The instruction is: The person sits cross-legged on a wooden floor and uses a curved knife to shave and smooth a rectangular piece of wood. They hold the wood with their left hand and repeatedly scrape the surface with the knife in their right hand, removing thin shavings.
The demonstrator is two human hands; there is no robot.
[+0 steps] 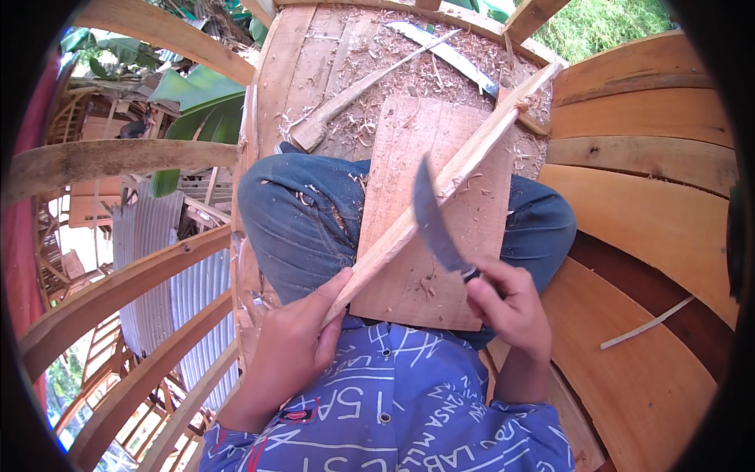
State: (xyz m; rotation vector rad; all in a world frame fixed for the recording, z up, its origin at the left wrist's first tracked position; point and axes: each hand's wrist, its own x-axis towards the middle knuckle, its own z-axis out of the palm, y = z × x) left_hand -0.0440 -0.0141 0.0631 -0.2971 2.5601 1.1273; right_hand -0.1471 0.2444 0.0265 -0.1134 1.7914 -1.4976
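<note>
Over shaving-strewn planks (318,59), left hand (295,338) gripping the stick (381,248) and right hand (513,307) the knife (437,226), shallow outward strokes should pare cleanest.

Blue jeans (292,216) go with a violet-blue shirt (346,440) bearing white lettering (360,396) and 2 round buttons (385,418).

The stick (385,244) is pale tan, the knife blade (433,220) grey, the shirt (358,393) white-lettered blue.

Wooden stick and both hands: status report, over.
Left hand grips wooden stick at near end. Right hand holds curved knife, blade overlapping stick in view. Shavings on board.
</note>
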